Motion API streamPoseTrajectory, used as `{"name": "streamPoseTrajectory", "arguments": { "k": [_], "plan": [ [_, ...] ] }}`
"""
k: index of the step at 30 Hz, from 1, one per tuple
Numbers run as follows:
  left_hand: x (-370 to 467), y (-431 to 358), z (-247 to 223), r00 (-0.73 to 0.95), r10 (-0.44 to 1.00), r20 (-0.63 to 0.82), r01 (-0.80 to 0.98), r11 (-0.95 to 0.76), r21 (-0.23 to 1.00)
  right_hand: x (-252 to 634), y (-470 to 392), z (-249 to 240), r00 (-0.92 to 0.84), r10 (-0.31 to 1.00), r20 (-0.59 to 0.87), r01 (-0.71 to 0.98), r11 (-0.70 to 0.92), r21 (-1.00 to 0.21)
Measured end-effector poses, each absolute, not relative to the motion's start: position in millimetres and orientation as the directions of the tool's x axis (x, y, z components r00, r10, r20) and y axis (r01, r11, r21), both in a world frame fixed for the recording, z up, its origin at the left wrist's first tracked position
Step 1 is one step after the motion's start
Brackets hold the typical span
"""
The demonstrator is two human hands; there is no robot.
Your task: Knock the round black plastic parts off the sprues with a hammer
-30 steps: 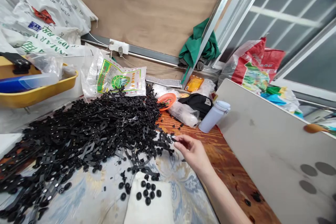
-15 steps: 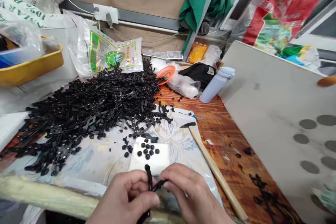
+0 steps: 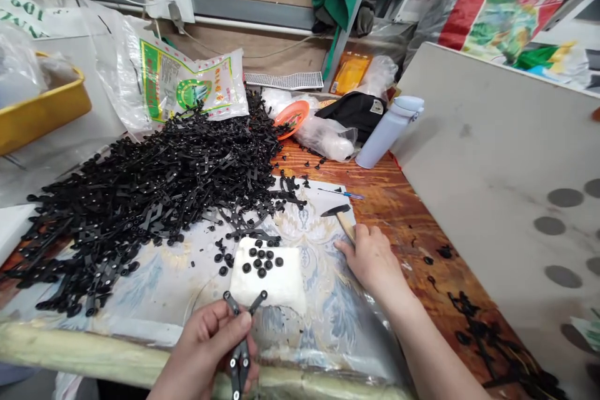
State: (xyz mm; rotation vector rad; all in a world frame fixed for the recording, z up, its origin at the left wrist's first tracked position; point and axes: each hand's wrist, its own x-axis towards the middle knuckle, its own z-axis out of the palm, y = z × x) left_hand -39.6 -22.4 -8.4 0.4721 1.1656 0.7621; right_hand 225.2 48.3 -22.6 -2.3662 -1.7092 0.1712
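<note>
In my left hand (image 3: 220, 340) is a black linked piece (image 3: 239, 359), its arms crossing in an X, pinched between thumb and fingers near the table's front edge. My right hand (image 3: 372, 256) is closed over the wooden handle of a hammer (image 3: 345, 225), just below its dark head. Between and beyond the hands, a white pad (image 3: 285, 284) bears several small round black caps (image 3: 262, 273). A big heap of black linked parts (image 3: 187, 175) covers the left and middle of the table.
A blue pen (image 3: 349, 194) lies behind the hammer. At the back stand a pale blue bottle (image 3: 389, 131), an orange dish (image 3: 291, 119) and a plastic bag (image 3: 187, 84). A grey board (image 3: 492, 156) rises at the right, and more black parts (image 3: 482, 337) lie beside it.
My right hand has let go of the black piece and moved right and forward onto the hammer handle. The piece stays in my left hand, which has moved slightly left.
</note>
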Motion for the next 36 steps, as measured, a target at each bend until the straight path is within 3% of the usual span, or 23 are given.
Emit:
{"name": "streamPoseTrajectory", "arguments": {
  "k": [6, 9, 11, 13, 20, 27, 36],
  "plan": [
    [-37, -18, -2, 0.074, 0.742, -0.666, -0.354, 0.644, 0.678, 226, 48, -19, 0.311, 0.950, -0.041, 0.911, -0.310, -0.271],
    [-38, -15, -3, 0.036, 0.725, -0.687, -0.367, 0.649, 0.666, 214, 28, 4, 0.205, 0.976, -0.071, 0.877, -0.216, -0.429],
    [-38, -14, -5, 0.015, 0.717, -0.697, -0.366, 0.653, 0.663, 204, 12, 16, 0.058, 0.996, -0.062, 0.765, -0.084, -0.638],
    [-37, -14, -6, 0.000, 0.717, -0.697, -0.362, 0.650, 0.668, 194, -1, 19, -0.050, 0.997, -0.066, 0.685, -0.014, -0.729],
    [-30, -8, -4, -0.014, 0.722, -0.692, -0.341, 0.647, 0.682, 174, -27, -12, -0.100, 0.984, -0.145, 0.818, -0.002, -0.575],
    [-20, -2, 3, -0.085, 0.716, -0.693, -0.324, 0.638, 0.699, 168, -33, -15, -0.100, 0.995, -0.006, 0.832, 0.080, -0.549],
    [-13, -3, 2, -0.105, 0.720, -0.685, -0.296, 0.635, 0.713, 168, -33, -14, -0.088, 0.994, -0.062, 0.813, 0.036, -0.582]
  ]
}}
